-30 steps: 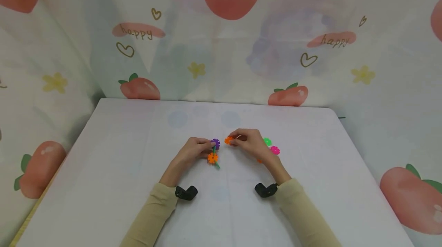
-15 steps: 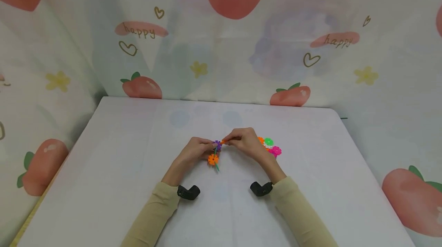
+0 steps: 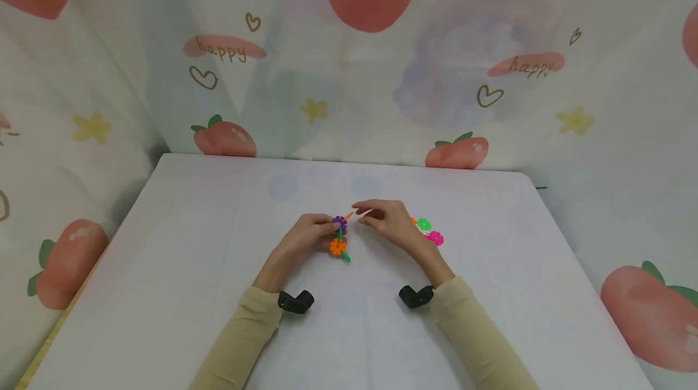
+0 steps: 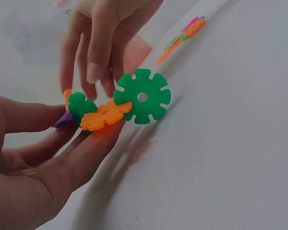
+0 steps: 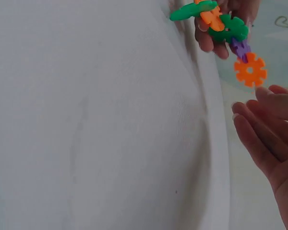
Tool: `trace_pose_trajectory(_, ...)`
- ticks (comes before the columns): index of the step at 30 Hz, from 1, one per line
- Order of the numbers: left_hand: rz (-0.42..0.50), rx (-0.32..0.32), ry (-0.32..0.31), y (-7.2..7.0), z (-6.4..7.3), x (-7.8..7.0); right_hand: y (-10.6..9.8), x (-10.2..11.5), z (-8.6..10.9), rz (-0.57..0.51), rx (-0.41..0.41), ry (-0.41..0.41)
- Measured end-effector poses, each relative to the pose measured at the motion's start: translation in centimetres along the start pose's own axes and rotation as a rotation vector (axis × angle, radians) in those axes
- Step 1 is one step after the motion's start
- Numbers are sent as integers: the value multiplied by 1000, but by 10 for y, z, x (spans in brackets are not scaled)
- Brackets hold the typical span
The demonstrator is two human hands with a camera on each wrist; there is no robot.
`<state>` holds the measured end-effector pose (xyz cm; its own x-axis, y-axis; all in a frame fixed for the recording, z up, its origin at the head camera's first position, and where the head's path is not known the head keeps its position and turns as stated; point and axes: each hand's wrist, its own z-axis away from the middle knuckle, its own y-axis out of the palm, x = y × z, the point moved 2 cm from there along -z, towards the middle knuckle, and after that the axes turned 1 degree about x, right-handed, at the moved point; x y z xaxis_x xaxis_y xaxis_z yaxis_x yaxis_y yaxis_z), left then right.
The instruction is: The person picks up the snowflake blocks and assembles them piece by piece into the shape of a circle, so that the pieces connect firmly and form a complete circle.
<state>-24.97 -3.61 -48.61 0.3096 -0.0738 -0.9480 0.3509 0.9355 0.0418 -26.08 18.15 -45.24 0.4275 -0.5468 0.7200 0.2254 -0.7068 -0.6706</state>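
My left hand (image 3: pixel 309 235) pinches a short chain of slotted snowflake discs above the table, thumb and fingers at its purple disc (image 3: pixel 340 221). In the right wrist view the chain runs from a green disc (image 5: pixel 193 10) through an orange disc (image 5: pixel 212 19), another green disc (image 5: pixel 229 28) and the purple disc to an orange disc (image 5: pixel 250 72) at the far end. That end disc sits joined to the purple one. My right hand (image 3: pixel 388 220) is just right of it, thumb and fingers spread, holding nothing. My left fingers partly hide the purple disc in the left wrist view.
A small group of loose discs lies on the table right of my right hand, among them a green disc (image 3: pixel 423 224) and a pink disc (image 3: pixel 435 238). The white-covered table (image 3: pixel 218 269) meets a printed curtain (image 3: pixel 360 87) at the back.
My right hand brought the orange disc leftward to the purple disc, then let go and drew slightly away. The orange disc now stays on the chain. My left hand kept its grip.
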Motion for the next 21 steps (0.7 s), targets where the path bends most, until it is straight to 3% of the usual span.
trace_pose_trajectory(10, 87, 24, 3, -9, 2, -1, -27, -24, 24, 141, -61, 47)
trace_pose_trajectory(21, 126, 53, 15, -15, 5, -4, -65, -54, 53, 233, -56, 206)
